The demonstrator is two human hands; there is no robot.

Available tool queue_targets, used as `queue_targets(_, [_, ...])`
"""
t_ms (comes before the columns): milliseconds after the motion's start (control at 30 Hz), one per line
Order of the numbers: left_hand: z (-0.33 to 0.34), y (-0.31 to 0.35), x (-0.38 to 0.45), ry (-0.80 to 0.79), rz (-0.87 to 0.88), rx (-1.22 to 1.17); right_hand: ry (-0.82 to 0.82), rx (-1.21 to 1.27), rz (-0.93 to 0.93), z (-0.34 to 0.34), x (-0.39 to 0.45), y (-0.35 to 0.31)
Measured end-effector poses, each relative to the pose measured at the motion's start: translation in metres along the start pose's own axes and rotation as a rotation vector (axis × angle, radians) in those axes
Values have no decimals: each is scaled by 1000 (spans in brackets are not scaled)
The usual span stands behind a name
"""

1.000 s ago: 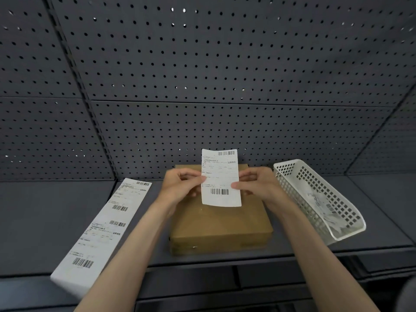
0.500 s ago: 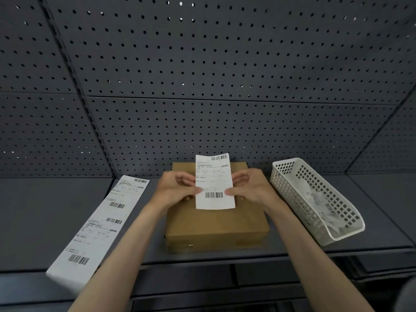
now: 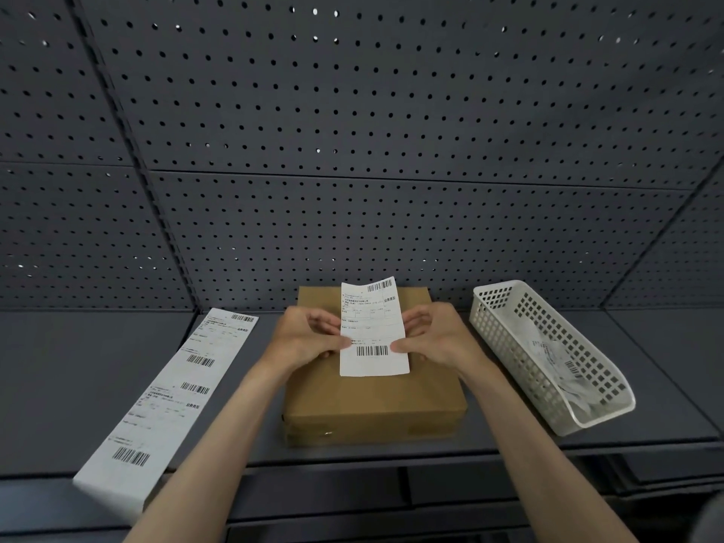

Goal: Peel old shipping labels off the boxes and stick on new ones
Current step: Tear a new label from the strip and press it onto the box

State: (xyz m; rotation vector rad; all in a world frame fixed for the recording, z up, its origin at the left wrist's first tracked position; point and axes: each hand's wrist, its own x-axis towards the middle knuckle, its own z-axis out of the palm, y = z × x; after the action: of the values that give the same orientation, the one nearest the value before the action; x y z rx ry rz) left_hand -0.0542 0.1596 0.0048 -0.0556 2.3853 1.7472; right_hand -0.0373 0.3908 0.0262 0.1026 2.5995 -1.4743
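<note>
I pinch a new shipping label by both side edges, left hand and right hand, over the cardboard box to line it up before sticking.

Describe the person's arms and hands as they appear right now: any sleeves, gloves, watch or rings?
Both forearms are bare all the way to the bottom edge of the head view; no sleeve shows. The left hand and right hand wear no gloves. No watch, band or bracelet shows at either wrist, and no ring on the fingers that are in view. No marks or tape show.
</note>
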Motion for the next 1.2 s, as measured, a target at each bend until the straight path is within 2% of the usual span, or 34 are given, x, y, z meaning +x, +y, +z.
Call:
queue_targets(700, [5,-1,-6,46,-8,154,15,-29,-7,6,-7,12])
queue_targets(1200, [13,3,-18,122,120,354,109,-130,-69,16,-10,15])
